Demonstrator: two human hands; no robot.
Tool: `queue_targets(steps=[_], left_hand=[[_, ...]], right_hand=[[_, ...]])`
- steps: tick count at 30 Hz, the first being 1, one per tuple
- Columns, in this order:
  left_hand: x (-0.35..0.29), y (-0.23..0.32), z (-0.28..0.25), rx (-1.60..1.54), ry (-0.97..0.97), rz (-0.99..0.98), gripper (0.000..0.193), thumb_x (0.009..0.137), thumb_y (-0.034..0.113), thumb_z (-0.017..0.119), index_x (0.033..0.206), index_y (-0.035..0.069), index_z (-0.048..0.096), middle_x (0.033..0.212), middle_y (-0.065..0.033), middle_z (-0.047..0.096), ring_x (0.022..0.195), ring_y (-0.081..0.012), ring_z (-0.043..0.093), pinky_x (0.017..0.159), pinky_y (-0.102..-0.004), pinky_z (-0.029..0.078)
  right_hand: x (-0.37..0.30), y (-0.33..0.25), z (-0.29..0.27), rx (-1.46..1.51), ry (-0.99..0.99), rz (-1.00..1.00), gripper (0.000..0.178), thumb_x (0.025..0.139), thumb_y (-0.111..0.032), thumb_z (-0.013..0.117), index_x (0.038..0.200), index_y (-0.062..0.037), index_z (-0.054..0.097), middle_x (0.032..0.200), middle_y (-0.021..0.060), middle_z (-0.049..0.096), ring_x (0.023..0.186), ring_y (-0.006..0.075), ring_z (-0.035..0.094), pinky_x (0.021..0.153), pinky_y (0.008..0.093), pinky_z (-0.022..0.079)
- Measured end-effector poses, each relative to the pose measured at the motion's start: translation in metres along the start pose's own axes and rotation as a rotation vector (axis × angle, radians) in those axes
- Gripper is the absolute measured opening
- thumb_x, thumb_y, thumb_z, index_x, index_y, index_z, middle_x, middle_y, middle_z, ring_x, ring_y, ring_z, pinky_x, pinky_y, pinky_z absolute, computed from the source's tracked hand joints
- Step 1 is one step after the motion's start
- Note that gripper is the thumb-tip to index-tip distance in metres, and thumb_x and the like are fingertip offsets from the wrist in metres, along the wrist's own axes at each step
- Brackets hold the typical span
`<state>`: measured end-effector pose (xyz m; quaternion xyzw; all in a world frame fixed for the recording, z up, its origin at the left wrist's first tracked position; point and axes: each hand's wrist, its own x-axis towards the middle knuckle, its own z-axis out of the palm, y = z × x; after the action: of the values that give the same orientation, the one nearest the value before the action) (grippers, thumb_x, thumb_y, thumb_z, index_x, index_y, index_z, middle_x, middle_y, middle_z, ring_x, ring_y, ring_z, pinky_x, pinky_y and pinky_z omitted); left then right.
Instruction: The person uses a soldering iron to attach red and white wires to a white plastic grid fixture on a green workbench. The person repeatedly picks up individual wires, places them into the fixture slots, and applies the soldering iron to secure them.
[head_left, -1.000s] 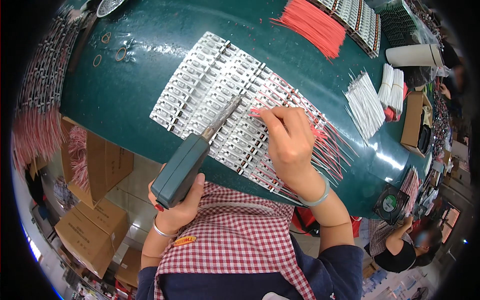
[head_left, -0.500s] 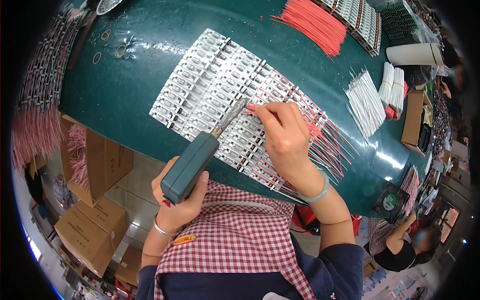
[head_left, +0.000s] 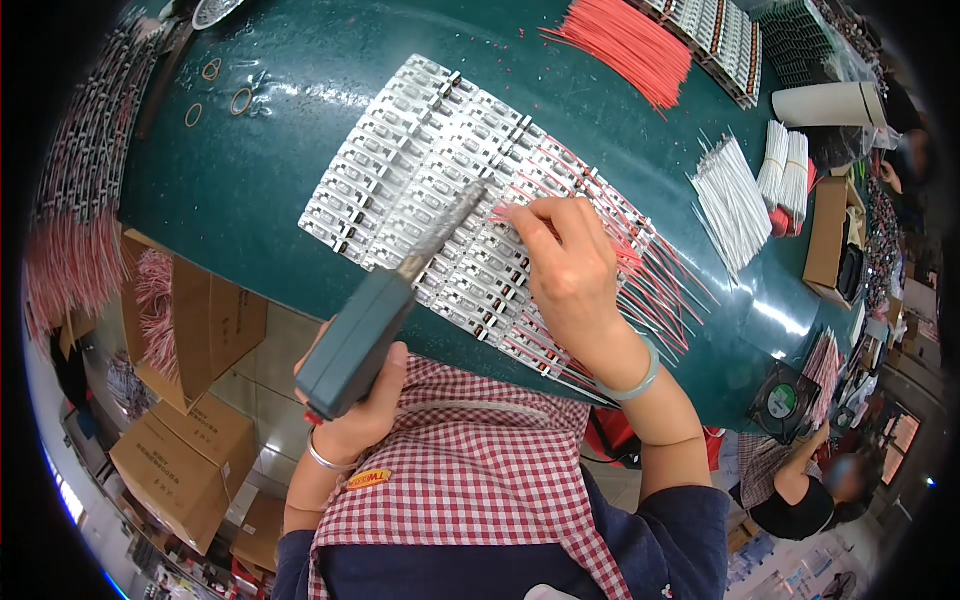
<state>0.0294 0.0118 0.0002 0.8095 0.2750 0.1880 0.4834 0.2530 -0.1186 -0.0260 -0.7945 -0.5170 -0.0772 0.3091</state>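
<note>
My left hand (head_left: 365,412) is wrapped round the dark green body of a soldering iron (head_left: 352,345). Its metal rod points up and away, the tip over the rows of white parts and a little left of my right fingertips. My right hand (head_left: 572,275) is closed in a pinch on a short red wire end (head_left: 502,213). Beneath both hands lie joined rows of small white plastic holders (head_left: 400,165) with metal pieces. Red and white wires (head_left: 660,285) fan out from the right-hand rows; my right hand and wrist hide some of them.
Loose red wires (head_left: 622,50) lie at the far right, near more assembled rows (head_left: 715,45). White wires (head_left: 733,205) lie on the green table (head_left: 240,180) at right, beside a white roll (head_left: 830,107). Rubber bands (head_left: 242,102) lie at left. A small fan (head_left: 782,402) stands by the right edge.
The soldering iron has shifted left, its body toward me and its tip slightly up and away from my right fingertips. My right hand stays almost in place, still pinching the wire.
</note>
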Motion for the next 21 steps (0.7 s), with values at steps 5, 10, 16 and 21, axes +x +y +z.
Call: queue_targets(steps=[5, 10, 16, 21], left_hand=[[-0.01, 0.001, -0.005, -0.174, 0.022, -0.086, 0.038, 0.087, -0.003, 0.073, 0.124, -0.004, 0.063, 0.108, -0.0095, 0.069, 0.085, -0.0165, 0.065, 0.073, -0.0308, 0.053], [-0.008, 0.005, -0.008, -0.069, -0.008, -0.021, 0.041, 0.087, -0.005, 0.072, 0.126, -0.004, 0.062, 0.116, -0.0118, 0.068, 0.102, -0.0186, 0.066, 0.088, -0.0314, 0.052], [-0.002, 0.005, -0.002, 0.033, 0.141, 0.038, 0.022, 0.081, 0.007, 0.08, 0.101, -0.002, 0.073, 0.088, -0.0116, 0.074, 0.072, -0.0176, 0.071, 0.065, -0.029, 0.055], [-0.004, 0.003, -0.004, -0.044, 0.098, -0.009, 0.022, 0.079, 0.003, 0.079, 0.099, -0.004, 0.073, 0.086, -0.0124, 0.072, 0.071, -0.0188, 0.07, 0.064, -0.0286, 0.055]], right_hand=[[0.0, 0.0, 0.0, -0.009, -0.009, 0.006, 0.032, 0.071, 0.006, 0.065, 0.102, 0.0051, 0.068, 0.092, 0.0121, 0.06, 0.083, 0.027, 0.058, 0.067, 0.0369, 0.05], [0.0, 0.001, 0.001, 0.008, 0.017, 0.003, 0.032, 0.07, 0.007, 0.065, 0.102, 0.0049, 0.068, 0.092, 0.0122, 0.06, 0.082, 0.0274, 0.058, 0.067, 0.0375, 0.05], [-0.003, -0.001, -0.001, 0.027, 0.118, -0.014, 0.032, 0.069, 0.007, 0.067, 0.101, 0.0031, 0.069, 0.09, 0.0114, 0.061, 0.079, 0.0265, 0.059, 0.064, 0.037, 0.05], [-0.01, -0.01, 0.001, 0.062, 0.094, -0.01, 0.032, 0.072, 0.006, 0.068, 0.103, 0.0019, 0.069, 0.091, 0.0115, 0.062, 0.078, 0.0262, 0.059, 0.063, 0.0366, 0.05]])
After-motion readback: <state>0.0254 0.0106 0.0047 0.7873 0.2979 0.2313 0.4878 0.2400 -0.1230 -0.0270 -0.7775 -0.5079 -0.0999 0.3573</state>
